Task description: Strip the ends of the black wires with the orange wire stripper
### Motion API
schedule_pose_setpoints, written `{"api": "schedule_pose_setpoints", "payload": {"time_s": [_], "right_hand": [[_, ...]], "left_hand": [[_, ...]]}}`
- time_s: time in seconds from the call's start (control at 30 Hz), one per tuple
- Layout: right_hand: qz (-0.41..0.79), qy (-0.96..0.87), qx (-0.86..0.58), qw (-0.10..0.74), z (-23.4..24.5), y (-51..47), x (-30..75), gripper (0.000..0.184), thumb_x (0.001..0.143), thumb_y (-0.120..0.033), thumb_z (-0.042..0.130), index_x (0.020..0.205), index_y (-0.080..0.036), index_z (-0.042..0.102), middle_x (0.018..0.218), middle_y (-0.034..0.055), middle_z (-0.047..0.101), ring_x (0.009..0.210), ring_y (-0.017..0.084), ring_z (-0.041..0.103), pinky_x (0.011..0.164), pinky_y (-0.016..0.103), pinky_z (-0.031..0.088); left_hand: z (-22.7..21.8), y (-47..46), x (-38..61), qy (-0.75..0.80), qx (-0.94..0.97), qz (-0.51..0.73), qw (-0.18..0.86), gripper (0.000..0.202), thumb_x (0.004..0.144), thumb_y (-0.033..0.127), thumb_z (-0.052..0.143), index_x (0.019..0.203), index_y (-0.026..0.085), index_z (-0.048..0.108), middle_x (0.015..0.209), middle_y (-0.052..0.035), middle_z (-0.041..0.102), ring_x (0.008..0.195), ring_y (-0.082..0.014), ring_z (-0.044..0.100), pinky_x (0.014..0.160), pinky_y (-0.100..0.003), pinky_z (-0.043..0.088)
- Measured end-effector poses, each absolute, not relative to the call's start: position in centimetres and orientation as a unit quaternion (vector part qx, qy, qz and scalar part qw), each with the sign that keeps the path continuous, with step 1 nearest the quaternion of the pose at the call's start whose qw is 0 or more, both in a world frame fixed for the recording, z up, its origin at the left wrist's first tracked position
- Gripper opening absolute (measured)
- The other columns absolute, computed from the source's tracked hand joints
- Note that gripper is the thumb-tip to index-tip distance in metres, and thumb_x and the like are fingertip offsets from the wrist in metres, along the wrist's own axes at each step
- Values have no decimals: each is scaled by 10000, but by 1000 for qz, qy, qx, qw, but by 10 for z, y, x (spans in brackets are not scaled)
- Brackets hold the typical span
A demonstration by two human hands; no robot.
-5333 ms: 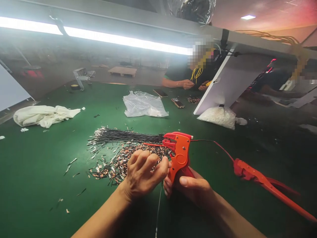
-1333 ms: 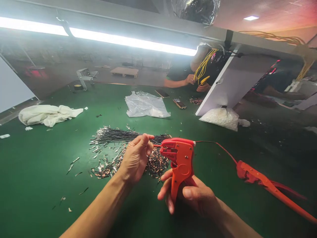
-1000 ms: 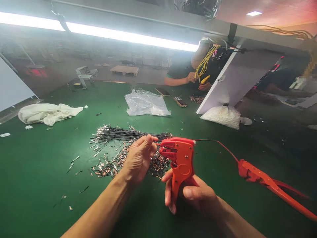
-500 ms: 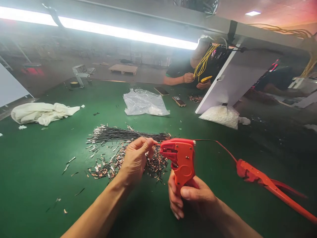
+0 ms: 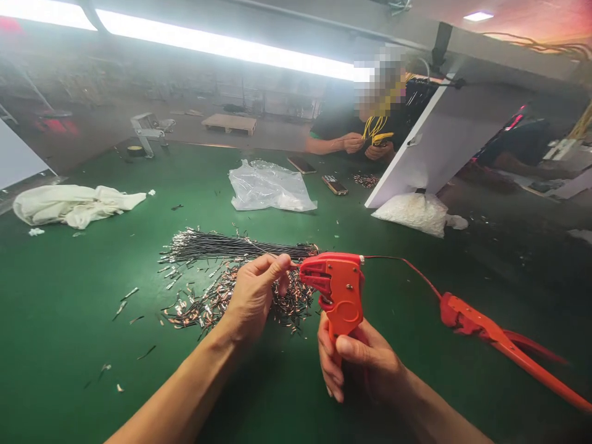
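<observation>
While the right hand [image 5: 365, 357] wraps the grip of an orange tool [image 5: 340, 296] right of centre, the left hand [image 5: 256, 287], mid-frame, pinches thumb to forefinger on what looks like a thin wire [image 5: 261, 248], fingertips close by the tool's nose. Wire trails toward the upper left, crossing the bundle of black wires [image 5: 222, 245], its metal-tipped ends fanned at centre left. Whether the tool's jaws have hold of the wire: cannot tell. Below the bundle, partly behind the left hand, a pile of short offcuts [image 5: 198, 311], black with copper showing; strays scattered toward the lower left over the green table [image 5: 60, 296]. Judging by that heap, many pieces are already cut; the one in hand seems partway through, not yet released. What is left: unclear, since the bundle's right-hand ends are largely hidden and worked wires can't be sorted from unworked. A second orange tool [image 5: 490, 327] lies at lower right, unheld, a thin cord [image 5: 402, 260] running between it and the first.
</observation>
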State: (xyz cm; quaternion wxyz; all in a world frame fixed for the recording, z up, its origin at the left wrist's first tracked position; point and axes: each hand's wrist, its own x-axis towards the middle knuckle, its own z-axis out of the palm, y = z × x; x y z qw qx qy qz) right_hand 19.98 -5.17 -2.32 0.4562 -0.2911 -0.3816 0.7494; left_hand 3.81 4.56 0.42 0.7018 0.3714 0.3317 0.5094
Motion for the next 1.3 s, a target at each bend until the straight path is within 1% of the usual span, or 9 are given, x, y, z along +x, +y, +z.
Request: {"api": "schedule_pose_setpoints", "payload": {"time_s": [0.17, 0.4, 0.53, 0.7, 0.87, 1.0, 1.13, 1.2, 1.3], "right_hand": [[752, -376, -286, 460, -28, -52, 201, 370, 860, -480, 649, 727, -165, 507, 463, -66, 471, 308, 60, 401, 333, 175, 386], [780, -357, -238, 456, -34, -51, 203, 349, 897, -477, 609, 756, -170, 523, 463, -67, 476, 305, 70, 421, 325, 182, 425], [786, -358, -225, 452, -29, -51, 202, 319, 905, -443, 610, 779, -159, 543, 492, -54, 498, 329, 73, 442, 353, 192, 434], [769, -370, -253, 456, -20, -51, 200, 318, 869, -443, 654, 886, -135, 576, 637, 6, 576, 525, 138, 589, 540, 276, 479], [736, -408, -252, 478, -15, -48, 201, 336, 867, -435, 639, 1013, -136, 599, 820, 75, 654, 711, 199, 639, 686, 345, 484], [709, -414, -259, 509, -8, -45, 206, 373, 885, -447, 588, 1128, -164, 592, 1011, 114, 678, 727, 214, 660, 700, 371, 490], [672, -406, -291, 547, -3, -42, 210, 475, 877, -443, 576, 1290, -218, 516, 1204, 136, 641, 690, 213, 657, 701, 400, 486], [677, -401, -288, 545, -2, -41, 210, 508, 870, -430, 581, 1326, -224, 495, 1236, 139, 630, 681, 212, 658, 702, 404, 481], [692, -410, -268, 530, -3, -42, 209, 464, 852, -397, 603, 1270, -198, 566, 1226, 133, 640, 687, 210, 674, 705, 390, 479]], "left_hand": [[4, 46, 39, 335, 381, 506, 697, 355, 660, 443, 824, 596, 152, 631, 499, 42, 505, 491, -67, 398, 546, -238, 315], [5, 48, 35, 324, 412, 484, 700, 354, 654, 477, 822, 727, 146, 720, 515, 30, 533, 510, -78, 425, 564, -243, 316], [6, 49, 34, 316, 408, 488, 704, 330, 641, 441, 836, 667, 147, 690, 532, 30, 548, 513, -71, 425, 571, -242, 329], [9, 45, 36, 332, 378, 482, 717, 326, 638, 397, 837, 610, 147, 630, 551, 26, 546, 523, -70, 437, 562, -234, 339], [17, 45, 34, 322, 359, 504, 716, 289, 651, 315, 820, 595, 151, 589, 550, 48, 501, 490, -49, 402, 515, -220, 324], [15, 46, 33, 327, 378, 499, 708, 331, 676, 335, 801, 572, 159, 541, 536, 47, 501, 471, -46, 395, 515, -223, 321], [5, 41, 37, 330, 433, 465, 698, 338, 753, 400, 750, 600, 169, 557, 507, 47, 514, 460, -55, 405, 525, -226, 320], [1, 39, 40, 332, 461, 452, 687, 340, 790, 410, 723, 610, 170, 561, 506, 50, 511, 467, -58, 409, 531, -223, 323], [0, 36, 42, 337, 488, 438, 676, 381, 811, 418, 703, 583, 167, 530, 515, 44, 501, 496, -68, 432, 537, -222, 332]]}}
